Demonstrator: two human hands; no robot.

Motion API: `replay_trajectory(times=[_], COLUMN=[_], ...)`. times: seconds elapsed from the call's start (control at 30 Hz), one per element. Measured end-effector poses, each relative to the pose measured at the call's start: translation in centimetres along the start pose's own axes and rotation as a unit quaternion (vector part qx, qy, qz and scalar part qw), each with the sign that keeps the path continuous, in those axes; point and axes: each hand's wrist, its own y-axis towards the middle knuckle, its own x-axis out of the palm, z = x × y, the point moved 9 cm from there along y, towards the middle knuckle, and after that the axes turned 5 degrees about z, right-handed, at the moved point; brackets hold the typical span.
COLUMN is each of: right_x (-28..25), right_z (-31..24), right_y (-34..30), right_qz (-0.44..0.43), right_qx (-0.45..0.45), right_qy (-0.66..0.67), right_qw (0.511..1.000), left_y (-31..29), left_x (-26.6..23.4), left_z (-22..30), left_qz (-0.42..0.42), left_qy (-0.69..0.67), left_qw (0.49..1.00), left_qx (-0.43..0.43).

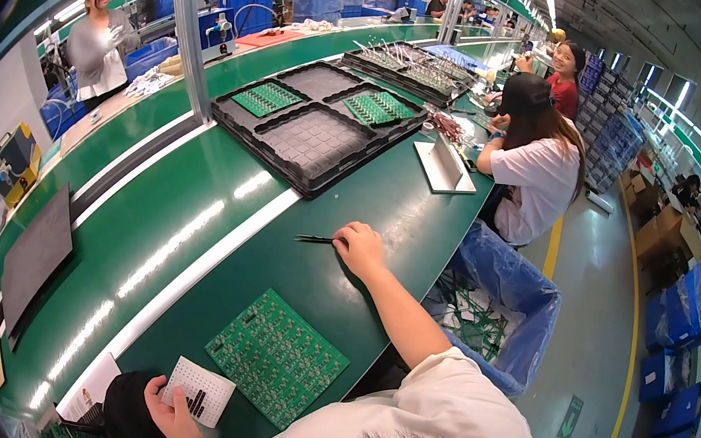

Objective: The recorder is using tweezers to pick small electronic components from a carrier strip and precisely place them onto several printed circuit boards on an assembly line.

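Note:
My right hand point(358, 248) rests on the green bench top, its fingers closed on one end of dark tweezers point(313, 239). The tweezers lie nearly flat, tips pointing left. At the near left, my left hand point(173, 414) pinches a small white sheet point(192, 382) with rows of tiny marks and several black strips. A green circuit board panel point(277, 357), divided into many small units, lies between my hands, close to my body. Neither hand touches it. A dark rounded object point(130, 409) sits beside my left hand; its kind is unclear.
A black compartment tray point(321, 141) with circuit panels point(267, 99) stands farther along the bench. Past it are a white angled stand point(446, 168) and another tray point(408, 70). A blue lined bin point(521, 327) stands at right. A co-worker point(536, 167) sits ahead.

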Motion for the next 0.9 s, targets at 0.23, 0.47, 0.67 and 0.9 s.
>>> replay_trajectory(times=[0.23, 0.47, 0.67, 0.9], right_x=[-1.3, -0.4, -0.8, 0.8], right_z=[0.2, 1.1, 3.1, 9.4], right_y=[0.8, -0.1, -0.2, 5.0], right_qz=[0.02, 0.007, -0.046, -0.046], right_qx=[0.029, 0.151, 0.168, 0.137], right_qy=[0.052, 0.132, 0.072, 0.119], right_qw=[0.998, 0.98, 0.982, 0.982], left_y=[0.3, -0.8, -1.0, -1.7], left_x=[0.1, -2.1, 0.7, 1.0], left_z=[0.0, 1.5, 2.8, 5.2], left_qz=[0.022, 0.082, 0.075, 0.082], left_qy=[0.038, 0.118, 0.155, 0.186], left_qw=[0.999, 0.984, 0.978, 0.949], left_qx=[0.021, 0.106, 0.119, 0.241])
